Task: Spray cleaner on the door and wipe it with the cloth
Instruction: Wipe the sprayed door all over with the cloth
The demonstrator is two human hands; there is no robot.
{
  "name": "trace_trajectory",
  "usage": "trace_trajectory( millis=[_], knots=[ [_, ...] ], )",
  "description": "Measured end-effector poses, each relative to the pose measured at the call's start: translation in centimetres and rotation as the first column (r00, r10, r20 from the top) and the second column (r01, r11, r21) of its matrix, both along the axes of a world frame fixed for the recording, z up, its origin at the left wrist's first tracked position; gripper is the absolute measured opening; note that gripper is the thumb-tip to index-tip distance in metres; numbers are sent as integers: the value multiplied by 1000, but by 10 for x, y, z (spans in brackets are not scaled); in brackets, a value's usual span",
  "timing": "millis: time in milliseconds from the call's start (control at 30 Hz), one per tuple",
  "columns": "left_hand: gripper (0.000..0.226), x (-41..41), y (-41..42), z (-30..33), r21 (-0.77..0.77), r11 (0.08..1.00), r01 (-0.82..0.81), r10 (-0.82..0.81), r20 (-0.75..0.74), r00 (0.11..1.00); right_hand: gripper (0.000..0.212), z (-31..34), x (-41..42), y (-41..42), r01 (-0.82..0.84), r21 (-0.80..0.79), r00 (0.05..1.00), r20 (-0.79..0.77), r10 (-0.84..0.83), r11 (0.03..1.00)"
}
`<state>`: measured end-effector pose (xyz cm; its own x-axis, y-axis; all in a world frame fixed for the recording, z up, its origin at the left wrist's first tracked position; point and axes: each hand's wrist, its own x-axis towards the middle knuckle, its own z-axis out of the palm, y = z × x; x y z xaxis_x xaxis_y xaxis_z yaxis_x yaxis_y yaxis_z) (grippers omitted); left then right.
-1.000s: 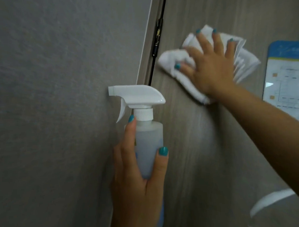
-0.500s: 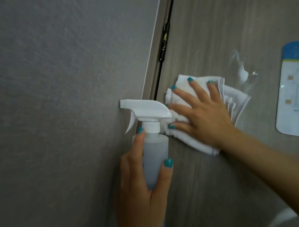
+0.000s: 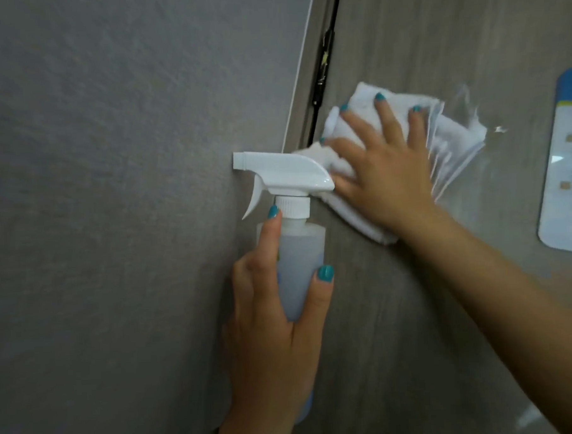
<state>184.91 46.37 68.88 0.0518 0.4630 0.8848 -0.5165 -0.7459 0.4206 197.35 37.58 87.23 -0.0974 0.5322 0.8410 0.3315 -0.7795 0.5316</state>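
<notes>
The grey wood-grain door (image 3: 414, 326) fills the right half of the view. My right hand (image 3: 384, 166) lies flat, fingers spread, and presses a folded white cloth (image 3: 452, 144) against the door near its hinge edge. My left hand (image 3: 273, 332) grips a translucent spray bottle (image 3: 300, 265) upright, with its white trigger head (image 3: 282, 174) pointing left; the index finger rests along the bottle's neck, off the trigger. Wet foam streaks (image 3: 473, 110) show on the door just right of the cloth.
A textured grey wall (image 3: 114, 224) takes up the left half. The dark door gap with a hinge (image 3: 324, 64) runs between wall and door. A blue-and-white notice (image 3: 568, 171) is stuck on the door at the right edge.
The cloth under my right hand went down the door and has now slid back up a little, toward the hinge edge. The bottle stays in my left hand.
</notes>
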Motion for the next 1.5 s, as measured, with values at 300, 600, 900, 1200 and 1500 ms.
trace_trajectory(
  millis=[300, 600, 900, 1200, 1500],
  knots=[
    [65, -12, -6, -7, -11, 1000, 28, -27, 22, 999, 64, -25, 7, -23, 52, -325, 997, 70, -31, 944],
    [66, -16, -14, 2, 61, 998, 19, -17, -26, 1000, 67, 96, -7, -5, 60, 183, 993, -113, -40, 981],
    [68, -17, -12, -1, 39, 999, 6, -6, -8, 1000, 62, -55, 10, -44, 31, -365, 995, 100, 6, 930],
    [69, -10, -16, 1, 17, 999, 40, -40, -36, 999, 80, 130, -3, -40, 112, 184, 991, -88, -97, 976],
    [64, -8, -18, 15, 50, 999, 12, -12, -7, 1000, 72, 22, -2, -58, 26, 146, 998, -68, -16, 989]
  ],
)
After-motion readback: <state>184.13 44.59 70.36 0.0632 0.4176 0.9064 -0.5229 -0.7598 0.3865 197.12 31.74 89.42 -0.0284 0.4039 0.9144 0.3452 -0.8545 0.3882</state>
